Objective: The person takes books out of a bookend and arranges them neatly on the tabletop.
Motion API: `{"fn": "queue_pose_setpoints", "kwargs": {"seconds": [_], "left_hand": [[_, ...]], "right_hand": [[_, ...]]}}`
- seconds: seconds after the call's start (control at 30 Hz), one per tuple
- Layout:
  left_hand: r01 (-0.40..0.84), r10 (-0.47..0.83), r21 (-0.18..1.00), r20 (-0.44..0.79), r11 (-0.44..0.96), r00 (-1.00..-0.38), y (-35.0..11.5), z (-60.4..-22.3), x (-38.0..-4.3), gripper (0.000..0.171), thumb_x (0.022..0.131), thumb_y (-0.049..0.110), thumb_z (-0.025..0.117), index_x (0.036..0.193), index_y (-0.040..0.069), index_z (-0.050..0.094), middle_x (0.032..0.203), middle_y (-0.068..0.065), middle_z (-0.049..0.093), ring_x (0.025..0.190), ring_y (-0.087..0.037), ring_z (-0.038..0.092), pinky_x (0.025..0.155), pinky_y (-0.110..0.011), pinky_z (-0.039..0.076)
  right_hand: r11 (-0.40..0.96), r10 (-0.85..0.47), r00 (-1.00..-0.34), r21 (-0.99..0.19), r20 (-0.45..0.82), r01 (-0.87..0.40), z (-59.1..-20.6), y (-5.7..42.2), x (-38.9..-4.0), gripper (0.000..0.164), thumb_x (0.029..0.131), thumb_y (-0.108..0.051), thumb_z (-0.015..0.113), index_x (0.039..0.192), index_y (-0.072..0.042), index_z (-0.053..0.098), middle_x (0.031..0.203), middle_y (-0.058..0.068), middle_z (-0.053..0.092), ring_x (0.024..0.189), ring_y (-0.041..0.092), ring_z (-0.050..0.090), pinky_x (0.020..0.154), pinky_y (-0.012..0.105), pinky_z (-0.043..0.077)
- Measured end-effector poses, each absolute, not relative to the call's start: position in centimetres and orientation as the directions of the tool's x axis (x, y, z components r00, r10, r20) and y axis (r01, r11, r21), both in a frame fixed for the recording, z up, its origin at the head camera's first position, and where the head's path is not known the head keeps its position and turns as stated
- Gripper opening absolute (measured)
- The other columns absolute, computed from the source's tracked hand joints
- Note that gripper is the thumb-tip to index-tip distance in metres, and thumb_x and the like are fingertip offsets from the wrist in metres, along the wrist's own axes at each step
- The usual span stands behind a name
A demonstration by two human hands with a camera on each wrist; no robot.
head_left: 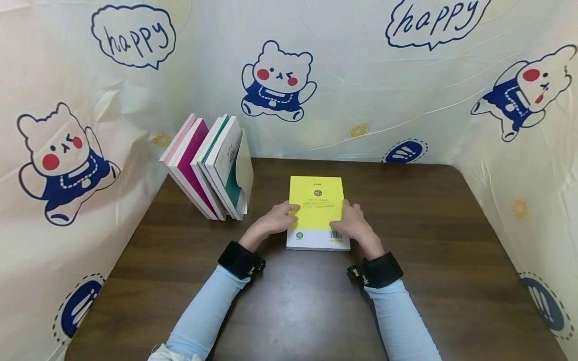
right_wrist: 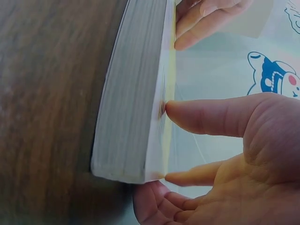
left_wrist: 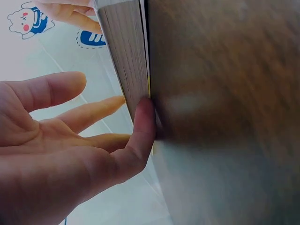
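In the head view a thick book with a yellow and white cover lies on the brown table. My left hand is at its left side, two fingertips over the cover. The left wrist view shows the thumb of this hand apart from the book, while another fingertip touches the lower edge of the page block. At the right side is my right hand. Its thumb presses on the cover, and curled fingers meet the book's far corner, so it grips the book there.
Several books lean upright in a cream bookend at the table's back left. A cloth with printed bears hangs around the back and sides of the table.
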State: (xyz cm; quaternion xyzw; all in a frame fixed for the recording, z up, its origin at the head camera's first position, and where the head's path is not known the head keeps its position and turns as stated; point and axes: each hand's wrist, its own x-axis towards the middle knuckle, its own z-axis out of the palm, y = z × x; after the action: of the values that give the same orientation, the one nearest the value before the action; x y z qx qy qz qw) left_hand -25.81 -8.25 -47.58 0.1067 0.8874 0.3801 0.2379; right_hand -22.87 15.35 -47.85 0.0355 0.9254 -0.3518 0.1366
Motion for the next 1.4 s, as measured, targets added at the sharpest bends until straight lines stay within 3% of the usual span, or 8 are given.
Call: {"fn": "queue_pose_setpoints", "kwargs": {"seconds": [0.63,0.93,1.13,1.4], "left_hand": [[0.083,0.462,0.732,-0.332,0.676,-0.823,-9.3,-46.5,-23.9,0.05,0.106,0.019,0.053,0.153,0.003,0.049,0.161,-0.02,0.044,0.13,-0.037,0.046,0.114,-0.058,0.038],[0.158,0.523,0.72,-0.317,0.675,-0.792,-9.9,-46.4,-22.6,0.046,0.107,0.016,0.053,0.151,0.001,0.052,0.157,-0.019,0.046,0.129,-0.034,0.048,0.106,-0.051,0.042],[0.179,0.543,0.738,-0.288,0.65,-0.789,-10.5,-46.6,-21.3,0.045,0.106,0.014,0.053,0.149,0.0,0.053,0.159,-0.019,0.046,0.129,-0.035,0.05,0.11,-0.054,0.043],[0.203,0.55,0.751,-0.244,0.628,-0.798,-11.6,-47.2,-20.0,0.042,0.106,0.009,0.053,0.148,0.001,0.056,0.156,-0.022,0.049,0.123,-0.037,0.052,0.103,-0.055,0.045]], "right_hand": [[0.786,-0.04,-0.959,-0.601,-0.28,0.143,-47.6,15.5,-23.0,0.082,0.095,-0.017,0.068,0.16,0.006,0.023,0.129,0.028,0.044,0.118,0.043,0.043,0.098,0.057,0.045],[0.785,-0.039,-0.955,-0.601,-0.295,0.153,-47.7,15.5,-22.6,0.084,0.094,-0.017,0.069,0.16,0.007,0.022,0.13,0.028,0.042,0.118,0.044,0.043,0.097,0.056,0.047],[0.792,-0.038,-0.955,-0.591,-0.293,0.15,-47.7,15.4,-22.5,0.084,0.094,-0.018,0.068,0.16,0.008,0.022,0.13,0.029,0.042,0.117,0.044,0.044,0.096,0.056,0.047],[0.799,-0.045,-0.959,-0.586,-0.281,0.135,-47.6,15.3,-22.6,0.084,0.095,-0.018,0.068,0.16,0.008,0.022,0.131,0.029,0.042,0.117,0.045,0.044,0.097,0.056,0.048]]}}
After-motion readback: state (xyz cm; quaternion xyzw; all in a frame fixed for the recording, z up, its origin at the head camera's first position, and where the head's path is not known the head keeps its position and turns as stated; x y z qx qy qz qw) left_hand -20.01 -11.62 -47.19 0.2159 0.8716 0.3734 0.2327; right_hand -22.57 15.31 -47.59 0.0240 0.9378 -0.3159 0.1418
